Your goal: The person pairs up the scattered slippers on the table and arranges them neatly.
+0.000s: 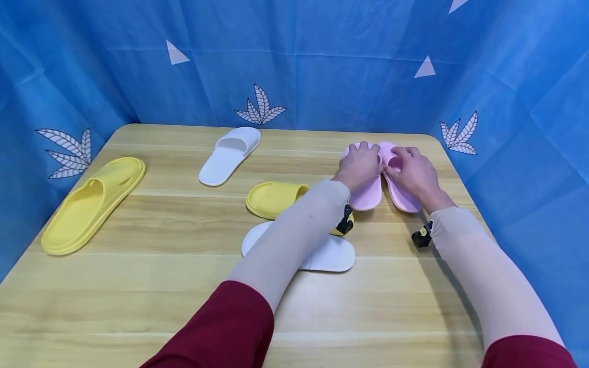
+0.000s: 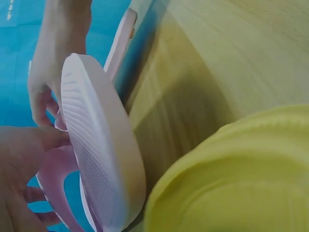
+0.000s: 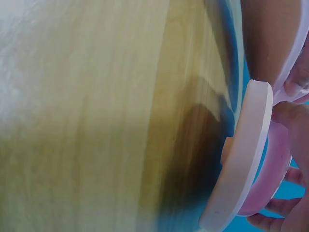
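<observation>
Two pink slippers lie side by side at the table's right, toes toward the back curtain. My left hand [image 1: 360,166] grips the left pink slipper [image 1: 368,197] by its strap and inner edge. On the right pink slipper [image 1: 405,200], my right hand [image 1: 416,171] holds the strap, thumb on the inner side. The left wrist view shows the left slipper's ridged footbed [image 2: 94,145] with the thumb at its edge. From the right wrist, the right slipper's side [image 3: 244,154] stands above a shadow on the table; I cannot tell whether it touches the wood.
My left forearm partly covers a yellow slipper [image 1: 271,199] and a white slipper [image 1: 333,254] in the middle. Another white slipper [image 1: 225,158] lies toward the back, another yellow slipper [image 1: 92,204] at the left. Blue curtains [image 1: 322,66] border the wooden table [image 1: 161,306].
</observation>
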A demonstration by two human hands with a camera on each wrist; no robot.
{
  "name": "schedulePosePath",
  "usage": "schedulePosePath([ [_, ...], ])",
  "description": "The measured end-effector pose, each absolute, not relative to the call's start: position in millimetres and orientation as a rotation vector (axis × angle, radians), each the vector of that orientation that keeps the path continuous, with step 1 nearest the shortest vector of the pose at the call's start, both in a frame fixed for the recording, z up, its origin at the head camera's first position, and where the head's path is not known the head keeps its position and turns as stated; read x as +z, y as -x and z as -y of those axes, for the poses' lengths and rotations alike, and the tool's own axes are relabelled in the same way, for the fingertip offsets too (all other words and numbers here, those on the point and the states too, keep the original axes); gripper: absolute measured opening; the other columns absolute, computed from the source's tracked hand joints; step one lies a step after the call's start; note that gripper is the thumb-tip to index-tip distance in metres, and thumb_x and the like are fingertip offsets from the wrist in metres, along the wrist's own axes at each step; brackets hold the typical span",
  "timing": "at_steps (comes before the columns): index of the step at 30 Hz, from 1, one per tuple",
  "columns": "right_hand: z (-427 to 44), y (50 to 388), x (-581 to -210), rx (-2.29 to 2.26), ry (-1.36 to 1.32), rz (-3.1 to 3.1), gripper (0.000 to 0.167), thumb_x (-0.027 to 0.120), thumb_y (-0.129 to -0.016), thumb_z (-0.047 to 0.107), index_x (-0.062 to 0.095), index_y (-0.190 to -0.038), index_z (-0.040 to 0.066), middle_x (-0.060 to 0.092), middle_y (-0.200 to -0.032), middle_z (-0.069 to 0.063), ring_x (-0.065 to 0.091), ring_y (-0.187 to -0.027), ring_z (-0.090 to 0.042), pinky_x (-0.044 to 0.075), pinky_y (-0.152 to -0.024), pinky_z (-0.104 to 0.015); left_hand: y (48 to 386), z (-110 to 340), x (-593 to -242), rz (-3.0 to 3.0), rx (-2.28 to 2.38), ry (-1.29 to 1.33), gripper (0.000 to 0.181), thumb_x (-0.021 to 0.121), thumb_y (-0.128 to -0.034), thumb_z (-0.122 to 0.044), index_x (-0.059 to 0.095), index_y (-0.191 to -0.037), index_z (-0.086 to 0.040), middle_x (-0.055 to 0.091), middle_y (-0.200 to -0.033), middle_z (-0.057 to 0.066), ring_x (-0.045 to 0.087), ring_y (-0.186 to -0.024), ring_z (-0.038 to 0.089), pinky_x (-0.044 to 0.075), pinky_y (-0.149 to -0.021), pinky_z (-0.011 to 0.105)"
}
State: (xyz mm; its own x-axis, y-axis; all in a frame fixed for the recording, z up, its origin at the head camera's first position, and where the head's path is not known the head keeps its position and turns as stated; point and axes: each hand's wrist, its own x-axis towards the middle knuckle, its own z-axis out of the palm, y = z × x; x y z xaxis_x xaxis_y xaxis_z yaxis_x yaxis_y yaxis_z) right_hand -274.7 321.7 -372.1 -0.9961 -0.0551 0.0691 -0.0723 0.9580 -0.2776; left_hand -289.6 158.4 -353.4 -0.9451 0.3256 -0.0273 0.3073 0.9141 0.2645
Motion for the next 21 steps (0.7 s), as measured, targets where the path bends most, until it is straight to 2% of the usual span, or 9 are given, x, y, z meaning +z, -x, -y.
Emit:
schedulePosePath([
  [14, -319.4, 265.4, -387.2, 0.422, -0.099, 3.038, 0.061, 0.062, -0.093, 0.037, 0.044, -0.145, 0.010, 0.036, -0.144, -0.030, 0.039, -0.121, -0.057, 0.033, -0.099, -0.070, 276.4, -166.4, -372.3, -3.007, 0.259, -0.519, 0.046, 0.047, -0.1003, -0.046, 0.045, -0.145, -0.033, 0.047, -0.136, 0.000, 0.045, -0.119, 0.021, 0.056, -0.075, 0.046],
  [21, -321.9, 259.1, -383.9, 0.435, -0.151, 3.014, 0.058, 0.065, -0.093, 0.033, 0.046, -0.143, 0.008, 0.038, -0.142, -0.031, 0.037, -0.124, -0.056, 0.030, -0.102, -0.067, 273.8, -165.4, -372.7, -2.992, 0.190, -0.582, 0.049, 0.043, -0.1017, -0.047, 0.038, -0.149, -0.033, 0.044, -0.139, 0.001, 0.043, -0.121, 0.021, 0.055, -0.078, 0.042],
])
